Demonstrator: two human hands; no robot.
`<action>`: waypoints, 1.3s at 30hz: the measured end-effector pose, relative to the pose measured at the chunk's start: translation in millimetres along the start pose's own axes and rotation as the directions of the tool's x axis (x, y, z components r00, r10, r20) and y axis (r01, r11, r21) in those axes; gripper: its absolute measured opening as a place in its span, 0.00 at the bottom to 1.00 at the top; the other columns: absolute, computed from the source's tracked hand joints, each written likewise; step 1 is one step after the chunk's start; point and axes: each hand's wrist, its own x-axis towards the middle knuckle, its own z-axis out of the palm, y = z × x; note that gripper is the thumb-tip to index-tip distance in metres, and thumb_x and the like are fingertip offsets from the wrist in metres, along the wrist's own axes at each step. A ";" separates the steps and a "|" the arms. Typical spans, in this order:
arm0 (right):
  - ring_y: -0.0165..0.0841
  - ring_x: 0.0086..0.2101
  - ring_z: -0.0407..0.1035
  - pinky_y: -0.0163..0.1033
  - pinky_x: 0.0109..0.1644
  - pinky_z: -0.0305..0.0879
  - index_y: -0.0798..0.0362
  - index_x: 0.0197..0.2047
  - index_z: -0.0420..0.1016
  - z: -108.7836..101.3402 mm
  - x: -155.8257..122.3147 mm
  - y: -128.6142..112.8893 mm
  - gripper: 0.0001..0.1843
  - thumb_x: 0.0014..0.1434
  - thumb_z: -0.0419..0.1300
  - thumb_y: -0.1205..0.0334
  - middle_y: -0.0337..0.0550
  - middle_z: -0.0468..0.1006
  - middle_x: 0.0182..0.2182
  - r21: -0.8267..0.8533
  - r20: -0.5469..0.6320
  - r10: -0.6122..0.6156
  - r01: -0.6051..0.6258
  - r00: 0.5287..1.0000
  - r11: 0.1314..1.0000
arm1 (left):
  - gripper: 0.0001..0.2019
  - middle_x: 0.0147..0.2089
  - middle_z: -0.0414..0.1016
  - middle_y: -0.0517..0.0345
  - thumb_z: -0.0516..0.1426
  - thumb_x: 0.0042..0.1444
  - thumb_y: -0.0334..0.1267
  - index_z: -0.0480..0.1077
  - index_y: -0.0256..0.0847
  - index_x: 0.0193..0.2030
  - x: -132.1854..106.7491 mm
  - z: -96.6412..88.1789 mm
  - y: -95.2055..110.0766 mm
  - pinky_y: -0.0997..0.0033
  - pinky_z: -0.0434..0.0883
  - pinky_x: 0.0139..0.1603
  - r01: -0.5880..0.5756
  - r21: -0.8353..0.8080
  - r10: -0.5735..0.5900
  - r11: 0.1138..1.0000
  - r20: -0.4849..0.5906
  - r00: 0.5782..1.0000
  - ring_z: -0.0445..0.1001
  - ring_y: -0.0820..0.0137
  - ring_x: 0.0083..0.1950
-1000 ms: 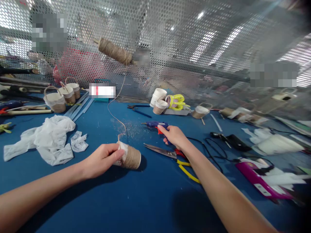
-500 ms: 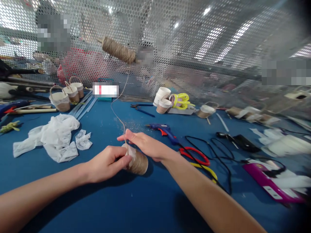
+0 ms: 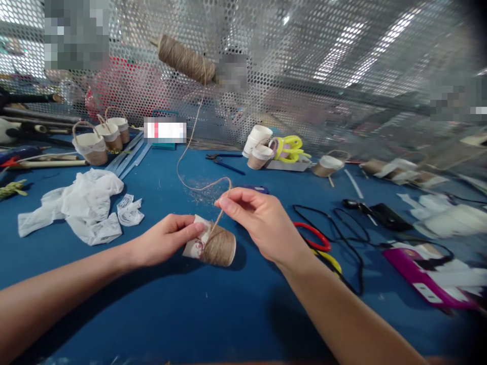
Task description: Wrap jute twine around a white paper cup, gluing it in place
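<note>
My left hand [image 3: 173, 235] grips the rim of a paper cup [image 3: 219, 246] lying tilted on its side, its lower part wrapped in brown twine and its upper part pale with a reddish print. Thumb on top, the other fingers are partly hidden behind or inside the cup. Above the cup, my right hand [image 3: 256, 215] pinches the twine [image 3: 218, 220] between thumb and fingers. From there the strand loops back over the table and rises to a large twine spool [image 3: 185, 60] on the mesh. A glue gun [image 3: 258, 189] is mostly hidden behind my right hand.
White lace [image 3: 89, 203] lies at left, near several small handled cups [image 3: 91, 147]. Blue-handled pliers [image 3: 224, 162] and white cups [image 3: 261, 137] stand further back. At right are red-handled scissors [image 3: 315, 235], a black cable [image 3: 348, 248] and a purple power strip [image 3: 418, 279].
My right hand has moved right from above the cup's rim and now pinches the twine. More of the cup shows, turned so its reddish print is visible. The view has shifted slightly.
</note>
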 end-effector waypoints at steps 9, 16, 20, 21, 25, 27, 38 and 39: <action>0.28 0.28 0.65 0.36 0.36 0.63 0.55 0.28 0.72 4.2 6.0 11.5 0.10 0.53 0.59 0.56 0.38 0.73 0.26 -0.036 0.052 0.052 -0.051 0.997 0.998 | 0.16 0.29 0.65 0.59 0.47 0.57 0.47 0.64 0.34 0.31 -4.3 3.5 1.4 0.72 0.62 0.34 -0.043 0.074 0.038 0.996 0.069 0.997 0.61 0.74 0.29; 0.29 0.29 0.66 0.37 0.37 0.63 0.54 0.28 0.72 6.3 5.3 14.8 0.10 0.53 0.58 0.56 0.38 0.73 0.26 -0.009 0.081 0.058 -0.057 0.995 0.998 | 0.16 0.30 0.67 0.58 0.47 0.58 0.45 0.67 0.33 0.35 -7.7 3.2 2.9 0.73 0.63 0.34 -0.096 0.114 0.087 0.989 0.084 0.993 0.63 0.73 0.31; 0.30 0.29 0.66 0.37 0.37 0.63 0.54 0.29 0.71 6.1 4.5 16.8 0.11 0.53 0.57 0.55 0.39 0.73 0.27 -0.003 0.095 0.074 -0.074 0.993 0.997 | 0.16 0.31 0.68 0.57 0.46 0.60 0.43 0.68 0.33 0.36 -8.9 2.9 3.0 0.74 0.64 0.35 -0.135 0.154 0.123 0.979 0.084 0.989 0.63 0.73 0.31; 0.30 0.29 0.67 0.37 0.37 0.63 0.54 0.29 0.71 6.1 4.2 16.9 0.11 0.53 0.57 0.54 0.39 0.73 0.27 -0.005 0.100 0.081 -0.081 0.992 0.997 | 0.16 0.31 0.68 0.57 0.46 0.60 0.43 0.68 0.33 0.36 -9.1 2.7 2.8 0.74 0.64 0.35 -0.145 0.166 0.132 0.975 0.086 0.988 0.63 0.73 0.31; 0.29 0.28 0.66 0.36 0.34 0.63 0.54 0.28 0.71 6.5 2.6 16.6 0.12 0.53 0.57 0.54 0.38 0.73 0.26 0.016 0.123 0.106 -0.109 0.987 0.994 | 0.16 0.29 0.66 0.58 0.45 0.60 0.42 0.67 0.32 0.34 -10.1 1.3 1.3 0.75 0.63 0.33 -0.202 0.211 0.184 0.956 0.101 0.978 0.62 0.74 0.30; 0.28 0.27 0.65 0.35 0.33 0.62 0.54 0.28 0.71 7.1 1.8 16.4 0.11 0.52 0.58 0.54 0.37 0.72 0.25 0.048 0.140 0.121 -0.129 0.983 0.991 | 0.16 0.28 0.65 0.59 0.45 0.60 0.42 0.67 0.32 0.33 -10.5 0.3 0.4 0.76 0.63 0.31 -0.232 0.240 0.211 0.943 0.111 0.971 0.60 0.74 0.29; 0.26 0.24 0.62 0.33 0.30 0.60 0.55 0.25 0.70 8.7 0.0 11.8 0.11 0.52 0.59 0.57 0.35 0.69 0.22 0.046 0.175 0.146 -0.157 0.974 0.987 | 0.14 0.26 0.62 0.60 0.45 0.61 0.38 0.65 0.34 0.30 -11.6 -1.7 2.5 0.77 0.61 0.29 -0.323 0.409 0.287 0.854 0.149 0.946 0.59 0.75 0.27; 0.26 0.24 0.62 0.33 0.30 0.60 0.55 0.25 0.71 8.9 0.1 11.7 0.11 0.52 0.59 0.56 0.35 0.69 0.22 0.040 0.176 0.147 -0.156 0.973 0.987 | 0.14 0.26 0.63 0.60 0.45 0.61 0.38 0.65 0.34 0.30 -11.6 -1.8 2.6 0.77 0.61 0.29 -0.327 0.419 0.290 0.847 0.151 0.945 0.59 0.75 0.27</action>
